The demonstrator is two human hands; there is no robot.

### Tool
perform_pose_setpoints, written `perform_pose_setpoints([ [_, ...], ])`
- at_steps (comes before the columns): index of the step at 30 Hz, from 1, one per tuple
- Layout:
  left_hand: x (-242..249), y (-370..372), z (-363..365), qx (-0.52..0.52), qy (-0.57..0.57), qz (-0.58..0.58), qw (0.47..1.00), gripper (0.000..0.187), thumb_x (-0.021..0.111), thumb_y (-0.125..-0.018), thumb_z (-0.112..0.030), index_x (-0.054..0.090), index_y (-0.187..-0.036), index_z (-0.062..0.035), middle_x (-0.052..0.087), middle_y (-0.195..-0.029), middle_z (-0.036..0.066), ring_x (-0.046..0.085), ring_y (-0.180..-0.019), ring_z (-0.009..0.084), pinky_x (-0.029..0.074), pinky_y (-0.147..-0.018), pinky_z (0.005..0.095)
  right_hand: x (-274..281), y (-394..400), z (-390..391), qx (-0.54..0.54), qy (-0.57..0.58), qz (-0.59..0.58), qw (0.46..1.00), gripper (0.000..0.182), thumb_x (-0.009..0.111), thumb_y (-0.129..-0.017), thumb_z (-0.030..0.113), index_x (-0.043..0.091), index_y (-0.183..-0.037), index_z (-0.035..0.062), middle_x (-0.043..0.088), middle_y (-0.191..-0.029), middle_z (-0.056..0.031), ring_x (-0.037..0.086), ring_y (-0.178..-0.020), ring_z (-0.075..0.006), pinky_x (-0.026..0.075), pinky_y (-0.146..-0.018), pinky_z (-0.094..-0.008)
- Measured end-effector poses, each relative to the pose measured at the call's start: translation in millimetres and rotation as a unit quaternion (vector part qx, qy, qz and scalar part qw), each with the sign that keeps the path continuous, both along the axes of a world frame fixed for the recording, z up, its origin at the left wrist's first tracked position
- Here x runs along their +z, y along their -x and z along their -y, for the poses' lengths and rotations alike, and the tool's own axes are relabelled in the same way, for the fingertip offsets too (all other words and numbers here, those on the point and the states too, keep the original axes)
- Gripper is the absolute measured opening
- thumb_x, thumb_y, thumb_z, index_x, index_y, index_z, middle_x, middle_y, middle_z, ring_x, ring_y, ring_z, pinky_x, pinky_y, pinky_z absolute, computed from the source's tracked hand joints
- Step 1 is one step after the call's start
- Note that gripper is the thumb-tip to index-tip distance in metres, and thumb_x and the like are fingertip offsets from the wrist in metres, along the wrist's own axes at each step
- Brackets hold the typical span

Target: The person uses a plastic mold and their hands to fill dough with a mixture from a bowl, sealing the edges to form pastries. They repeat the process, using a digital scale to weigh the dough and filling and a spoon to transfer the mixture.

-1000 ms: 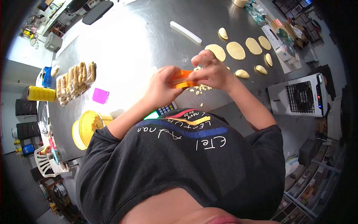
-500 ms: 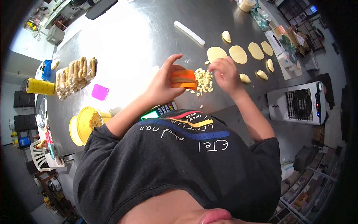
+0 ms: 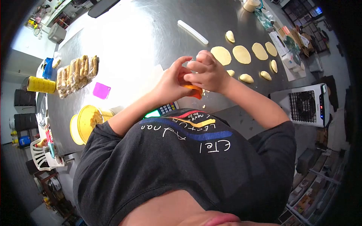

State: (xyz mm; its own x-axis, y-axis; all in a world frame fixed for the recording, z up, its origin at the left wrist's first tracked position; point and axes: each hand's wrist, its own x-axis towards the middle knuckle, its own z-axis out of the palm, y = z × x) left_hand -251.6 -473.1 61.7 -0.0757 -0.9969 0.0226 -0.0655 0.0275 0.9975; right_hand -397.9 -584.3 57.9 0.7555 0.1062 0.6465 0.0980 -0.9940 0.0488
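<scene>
My left hand (image 3: 171,83) is wrapped round an orange mould (image 3: 193,91), which stands tilted above the metal table (image 3: 158,45). Over its top, my right hand (image 3: 209,73) has its fingers bent together; what they hold is hidden. Small pale chopped pieces (image 3: 204,94) show partly beneath my hands. Beyond my right hand lie flat dough rounds (image 3: 241,55) and several folded dough pieces (image 3: 246,78).
Bagged stick-shaped pastries (image 3: 77,74), a purple scraper (image 3: 101,90), a yellow tub (image 3: 88,120) and a yellow roll (image 3: 41,85) are on the left. A white rod (image 3: 192,32) lies farther back. At right stands a white appliance (image 3: 301,105).
My right hand has moved left from beside the chopped pieces to the mould. The orange mould has tilted in my left hand and is now mostly covered.
</scene>
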Motion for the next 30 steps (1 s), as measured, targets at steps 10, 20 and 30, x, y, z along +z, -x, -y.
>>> perform_pose_setpoints([
  [10,17.0,-17.9,3.1,0.059,0.106,0.185,0.975,0.084,0.070,-0.067,0.005,0.026,-0.137,-0.0077,0.058,-0.100,0.013,0.061,-0.095,0.0212,0.050,-0.083,0.0306,-35.0,43.5,28.7,-0.116,0.013,-0.009,0.993,0.019,0.073,-0.065,0.025,0.058,-0.077,0.0214,0.041,-0.096,0.0011,0.037,-0.097,-0.0217,0.037,-0.087,-0.0375],
  [20,11.8,-8.4,7.6,-0.002,0.141,0.237,0.961,0.085,0.069,-0.065,0.004,0.026,-0.137,-0.0088,0.062,-0.098,0.014,0.064,-0.088,0.0265,0.050,-0.077,0.0349,7.7,6.1,-0.5,-0.018,-0.053,-0.036,0.998,0.023,0.074,-0.063,0.024,0.066,-0.084,0.0279,0.042,-0.094,0.0060,0.039,-0.093,-0.0179,0.035,-0.090,-0.0330],
  [30,9.1,-18.4,4.4,0.053,0.159,0.247,0.954,0.088,0.071,-0.065,0.004,0.024,-0.138,-0.0085,0.062,-0.096,0.013,0.063,-0.090,0.0228,0.051,-0.078,0.0317,-10.2,23.6,16.3,-0.078,-0.068,-0.037,0.994,0.013,0.073,-0.062,0.023,0.064,-0.071,0.0248,0.044,-0.091,0.0055,0.040,-0.092,-0.0174,0.038,-0.086,-0.0317],
])
